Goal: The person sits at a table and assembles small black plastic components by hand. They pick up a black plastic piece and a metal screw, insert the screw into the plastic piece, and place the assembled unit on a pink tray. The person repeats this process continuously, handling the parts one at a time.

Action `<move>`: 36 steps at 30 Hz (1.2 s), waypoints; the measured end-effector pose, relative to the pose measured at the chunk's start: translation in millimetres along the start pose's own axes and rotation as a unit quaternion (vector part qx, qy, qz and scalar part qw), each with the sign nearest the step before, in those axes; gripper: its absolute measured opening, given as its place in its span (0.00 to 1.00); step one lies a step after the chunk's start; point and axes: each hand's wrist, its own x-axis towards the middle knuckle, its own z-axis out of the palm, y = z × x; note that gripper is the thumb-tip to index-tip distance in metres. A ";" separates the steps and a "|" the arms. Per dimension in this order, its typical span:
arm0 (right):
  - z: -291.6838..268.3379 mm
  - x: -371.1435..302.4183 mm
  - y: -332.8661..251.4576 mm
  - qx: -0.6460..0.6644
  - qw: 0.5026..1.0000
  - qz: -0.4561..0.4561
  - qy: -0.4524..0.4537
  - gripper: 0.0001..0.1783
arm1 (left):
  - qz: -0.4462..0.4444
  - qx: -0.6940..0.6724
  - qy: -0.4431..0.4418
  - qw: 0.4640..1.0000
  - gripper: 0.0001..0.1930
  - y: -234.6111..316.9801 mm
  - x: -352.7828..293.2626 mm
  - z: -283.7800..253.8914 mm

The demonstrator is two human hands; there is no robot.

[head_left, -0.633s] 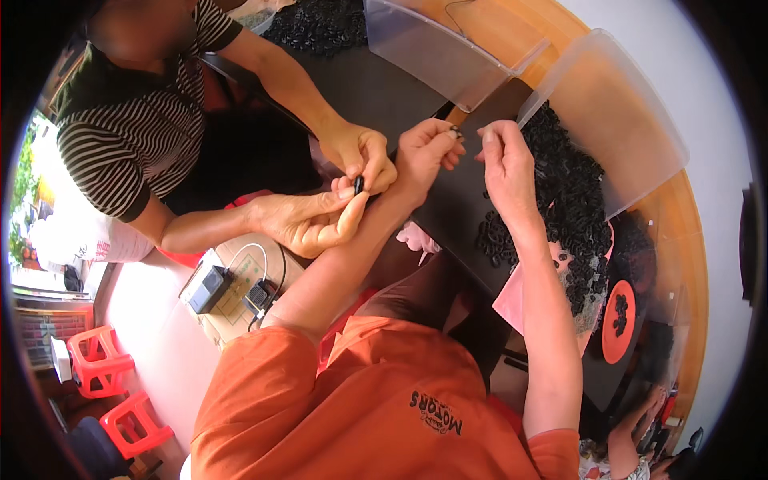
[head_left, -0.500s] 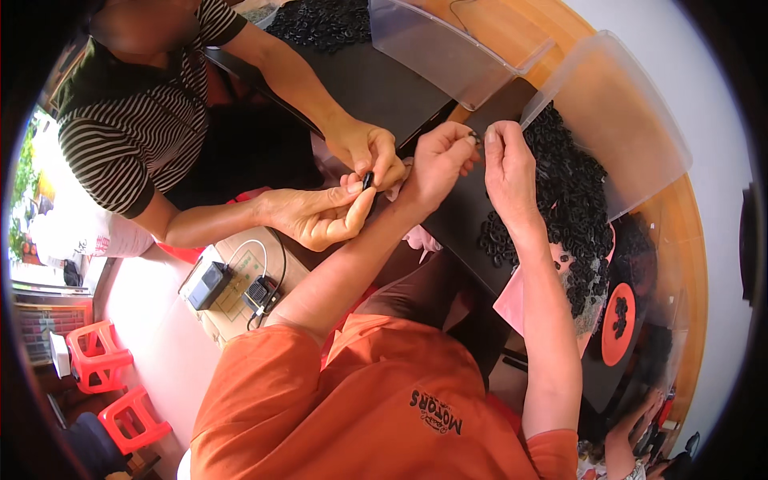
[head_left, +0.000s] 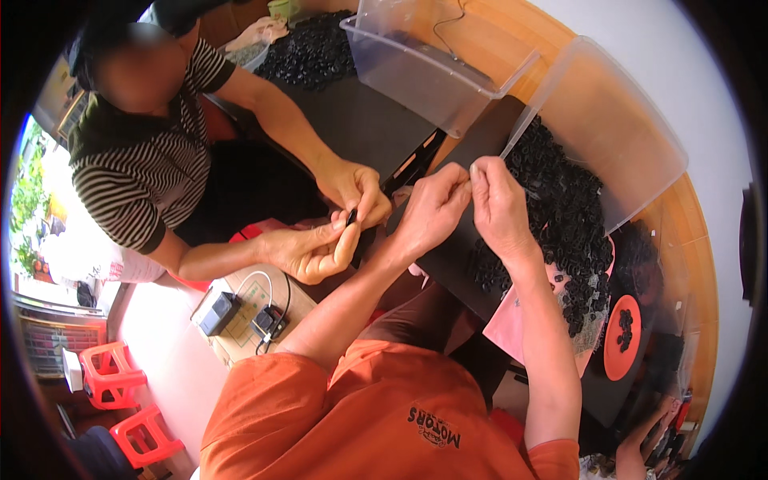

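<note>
My left hand [head_left: 436, 206] and my right hand [head_left: 500, 206] meet fingertip to fingertip above the dark table [head_left: 450, 254]. Both are closed in a pinch, and whatever lies between the fingers is hidden. Just right of my right hand spreads a heap of small black ring-like pieces [head_left: 564, 220]. Part of the heap rests on a pink sheet [head_left: 512, 320] beneath my right forearm. At my left, a co-worker's hands [head_left: 324, 240] pinch a small black piece [head_left: 350, 218], close to my left wrist.
Two clear plastic bins stand on the far side, one upright [head_left: 416, 76] and one tipped beside the heap [head_left: 620, 144]. An orange plate [head_left: 616, 360] holds several black pieces. A cardboard box [head_left: 300, 308] carries small black devices [head_left: 220, 314]. Red stools [head_left: 112, 376] stand lower left.
Both my hands have come a little nearer to my body, and their fingertips are closer together. A small dark bit seen between them before is now hidden. The whole view has shifted slightly.
</note>
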 end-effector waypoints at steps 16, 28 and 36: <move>-28.6 -21.2 2.1 0.074 0.996 0.042 0.001 0.05 | 0.049 -0.143 0.158 0.976 0.16 60.8 16.4 2.3; -69.0 -36.2 -14.6 0.153 0.987 -0.019 -0.033 0.07 | -0.045 -0.032 0.176 0.983 0.27 68.9 56.3 -47.1; -81.8 -43.6 -5.6 0.199 0.978 -0.040 -0.039 0.11 | -0.152 0.702 0.052 0.694 0.20 -0.2 149.6 -157.7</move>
